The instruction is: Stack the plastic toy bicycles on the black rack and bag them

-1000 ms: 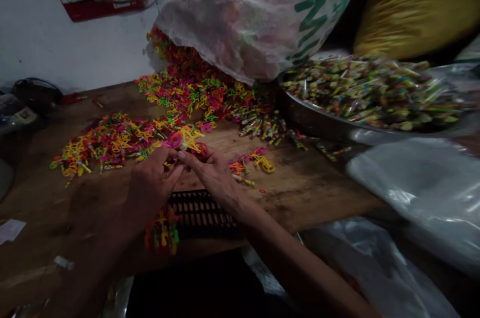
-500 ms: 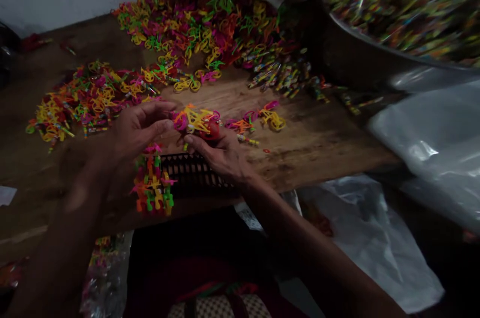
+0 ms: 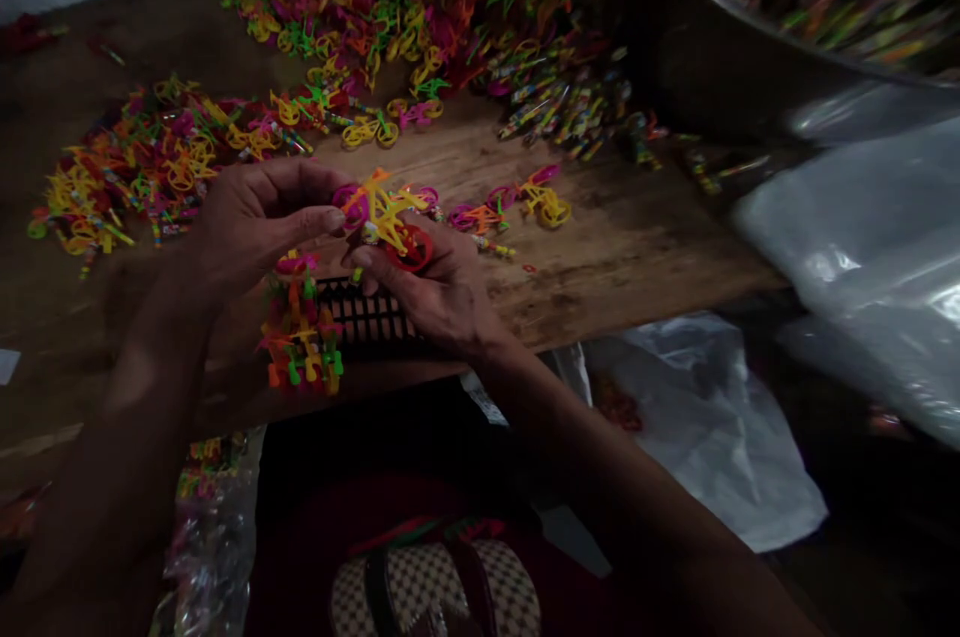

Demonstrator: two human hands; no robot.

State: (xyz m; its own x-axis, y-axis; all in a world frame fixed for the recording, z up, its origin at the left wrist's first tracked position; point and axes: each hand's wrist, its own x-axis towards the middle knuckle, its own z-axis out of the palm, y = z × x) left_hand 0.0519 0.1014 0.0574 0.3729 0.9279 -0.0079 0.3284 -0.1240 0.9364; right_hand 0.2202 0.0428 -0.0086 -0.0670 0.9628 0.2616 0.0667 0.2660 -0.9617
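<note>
Between my two hands is a small plastic toy bicycle [image 3: 388, 215] with a yellow frame, an orange part on top, and magenta and red wheels. The thumb and fingers of my left hand [image 3: 251, 222] pinch its magenta wheel end. My right hand [image 3: 446, 292] grips it from below and the right, thumb beside the red wheel. A short patterned stick seems to show under the toy, partly hidden by my fingers. Below my hands lies a black slotted rack [image 3: 375, 315]; several coloured toy bicycles [image 3: 304, 342] stand in rows at its left end.
Piles of loose toy bicycles [image 3: 360, 7] and finished-looking ones [image 3: 142, 167] cover the wooden table [image 3: 630, 237]. Patterned sticks [image 3: 566, 102] lie at the back right, near a large basin [image 3: 750, 27] full of them. Clear plastic bags [image 3: 870, 217] hang at the right.
My view has tilted down, so the scene sits higher. The toy bicycle has turned slightly in my hands, showing more of the red wheel. Both hands keep hold of it.
</note>
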